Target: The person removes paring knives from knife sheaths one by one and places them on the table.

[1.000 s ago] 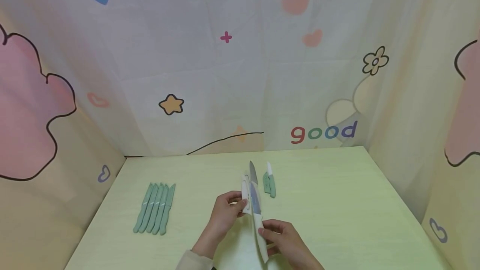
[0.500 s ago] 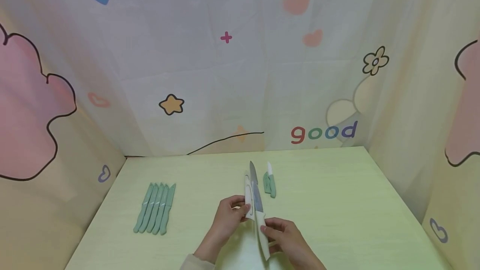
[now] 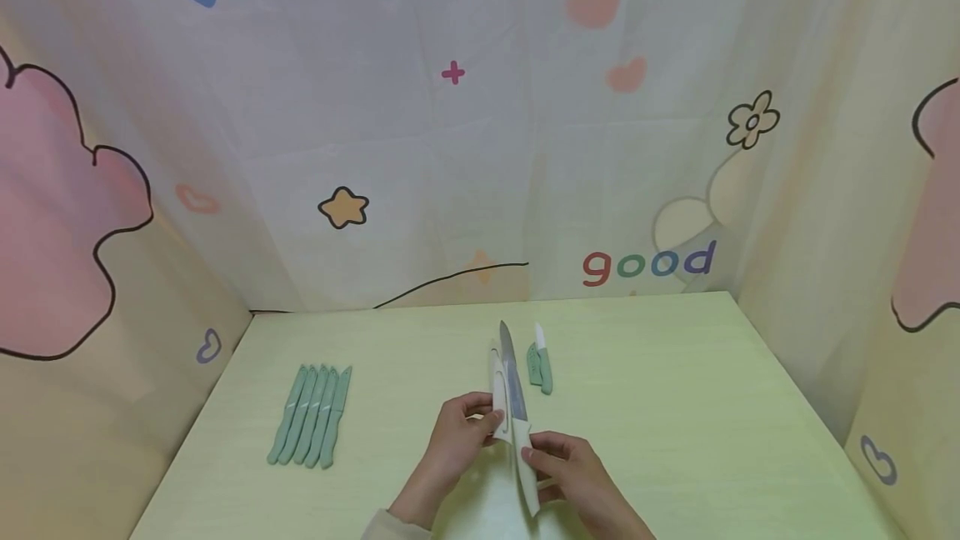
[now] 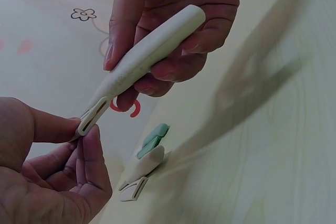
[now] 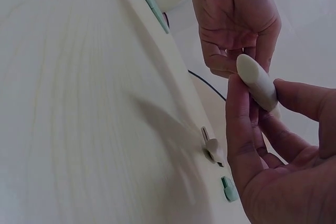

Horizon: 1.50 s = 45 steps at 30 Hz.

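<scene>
Pinching the sheath (image 3: 499, 402), my left hand (image 3: 461, 430) now sits closer to the handle (image 3: 528, 483) my right hand (image 3: 570, 465) grips. The blade (image 3: 517, 397) remains bare.

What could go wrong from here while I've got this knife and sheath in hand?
The held knife has its blade bare beside the white sheath, close to the left hand, so a slip might cut a finger. If the right hand loosens, the held knife might drop and knock the other white-handled knife on the table. The green-handled knife lies with its blade bare too, so a stray reach might catch it.
</scene>
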### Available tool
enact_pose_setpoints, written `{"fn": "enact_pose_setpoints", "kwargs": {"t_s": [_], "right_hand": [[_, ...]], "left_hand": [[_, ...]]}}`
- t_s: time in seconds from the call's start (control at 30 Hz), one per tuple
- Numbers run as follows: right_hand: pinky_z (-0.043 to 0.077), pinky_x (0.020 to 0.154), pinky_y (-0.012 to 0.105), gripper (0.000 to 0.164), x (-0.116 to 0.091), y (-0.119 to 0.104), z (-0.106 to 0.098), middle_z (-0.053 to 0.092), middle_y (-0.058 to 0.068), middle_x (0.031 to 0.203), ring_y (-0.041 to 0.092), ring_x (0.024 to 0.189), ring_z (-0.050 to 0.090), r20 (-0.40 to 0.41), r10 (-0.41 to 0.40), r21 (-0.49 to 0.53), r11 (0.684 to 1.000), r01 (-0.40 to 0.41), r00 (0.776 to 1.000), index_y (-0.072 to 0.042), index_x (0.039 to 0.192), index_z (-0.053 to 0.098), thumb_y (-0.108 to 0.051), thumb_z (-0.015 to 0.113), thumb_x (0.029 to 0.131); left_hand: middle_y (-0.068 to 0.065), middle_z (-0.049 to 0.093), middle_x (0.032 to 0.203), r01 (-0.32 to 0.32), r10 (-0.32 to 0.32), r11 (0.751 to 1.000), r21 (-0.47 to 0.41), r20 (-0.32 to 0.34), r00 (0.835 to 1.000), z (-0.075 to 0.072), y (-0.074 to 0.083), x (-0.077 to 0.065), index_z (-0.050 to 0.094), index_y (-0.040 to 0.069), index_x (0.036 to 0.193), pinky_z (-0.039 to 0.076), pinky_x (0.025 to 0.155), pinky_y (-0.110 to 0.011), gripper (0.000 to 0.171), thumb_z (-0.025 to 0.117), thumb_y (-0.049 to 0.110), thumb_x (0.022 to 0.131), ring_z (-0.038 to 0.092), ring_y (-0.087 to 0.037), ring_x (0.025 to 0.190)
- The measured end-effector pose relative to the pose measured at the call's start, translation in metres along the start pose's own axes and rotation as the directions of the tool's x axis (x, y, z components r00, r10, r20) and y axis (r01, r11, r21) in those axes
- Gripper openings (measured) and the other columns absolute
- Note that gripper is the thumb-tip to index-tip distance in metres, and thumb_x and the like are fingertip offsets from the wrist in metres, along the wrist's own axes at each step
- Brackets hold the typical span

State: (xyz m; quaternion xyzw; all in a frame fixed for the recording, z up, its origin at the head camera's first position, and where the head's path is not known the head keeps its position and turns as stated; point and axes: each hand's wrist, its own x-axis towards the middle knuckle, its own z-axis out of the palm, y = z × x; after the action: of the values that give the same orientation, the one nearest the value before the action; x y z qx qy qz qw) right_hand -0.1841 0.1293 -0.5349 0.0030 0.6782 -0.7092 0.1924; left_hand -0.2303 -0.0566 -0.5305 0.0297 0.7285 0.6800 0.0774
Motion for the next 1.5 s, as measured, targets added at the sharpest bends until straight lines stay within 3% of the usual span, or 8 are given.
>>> {"fn": "enact_pose_setpoints", "kwargs": {"t_s": [0.27,0.5,0.77,1.0,1.5], "right_hand": [[0.06,0.062,0.035,0.041,0.006,-0.003,0.001,0.068,0.011,0.106,0.023,0.082,0.062,-0.036,0.001,-0.006,1.0,-0.001,0.999,0.005,0.12,0.061,-0.024,0.067,0.091],[0.059,0.061,0.035,0.041,0.011,-0.004,0.001,0.068,0.007,0.095,0.024,0.083,0.061,-0.051,-0.015,0.0,1.0,0.015,0.999,0.006,0.121,0.06,-0.022,0.066,0.092],[0.059,0.063,0.035,0.04,0.016,-0.007,0.001,0.069,0.01,0.101,0.027,0.085,0.064,-0.068,-0.031,0.002,1.0,0.031,0.997,0.008,0.122,0.058,-0.02,0.064,0.093],[0.058,0.063,0.034,0.041,0.015,-0.012,0.004,0.069,0.01,0.101,0.025,0.085,0.064,-0.097,-0.035,-0.005,0.999,0.035,0.995,0.006,0.121,0.06,-0.023,0.066,0.093],[0.06,0.065,0.037,0.041,0.021,-0.008,0.007,0.069,0.012,0.106,0.027,0.086,0.064,-0.106,-0.028,-0.006,1.0,0.028,0.994,0.004,0.124,0.059,-0.023,0.064,0.094]], "left_hand": [[-0.012,0.067,0.095,0.005,-0.005,1.0,-0.019,0.007,1.0,0.002,0.003,-0.005,0.067,-0.001,0.11,0.06,0.068,-0.03,0.021,0.065,0.006,0.09,0.064,-0.019,0.081],[-0.011,0.067,0.095,0.021,-0.021,1.0,-0.013,0.007,1.0,0.003,-0.001,-0.006,0.068,0.001,0.109,0.061,0.069,-0.036,0.02,0.065,0.005,0.09,0.065,-0.019,0.078],[-0.012,0.067,0.094,0.018,-0.017,0.999,-0.03,0.014,1.0,0.003,-0.007,-0.008,0.068,0.0,0.108,0.061,0.07,-0.038,0.019,0.065,0.005,0.09,0.065,-0.02,0.078],[-0.012,0.069,0.093,0.005,-0.004,1.0,-0.011,0.026,1.0,0.003,-0.002,-0.015,0.066,-0.002,0.108,0.061,0.07,-0.041,0.02,0.065,0.006,0.09,0.065,-0.021,0.079],[-0.016,0.072,0.091,0.042,-0.04,0.995,-0.092,0.028,0.999,0.001,-0.007,-0.02,0.063,-0.007,0.114,0.061,0.067,-0.043,0.026,0.064,0.004,0.09,0.067,-0.025,0.075]]}}
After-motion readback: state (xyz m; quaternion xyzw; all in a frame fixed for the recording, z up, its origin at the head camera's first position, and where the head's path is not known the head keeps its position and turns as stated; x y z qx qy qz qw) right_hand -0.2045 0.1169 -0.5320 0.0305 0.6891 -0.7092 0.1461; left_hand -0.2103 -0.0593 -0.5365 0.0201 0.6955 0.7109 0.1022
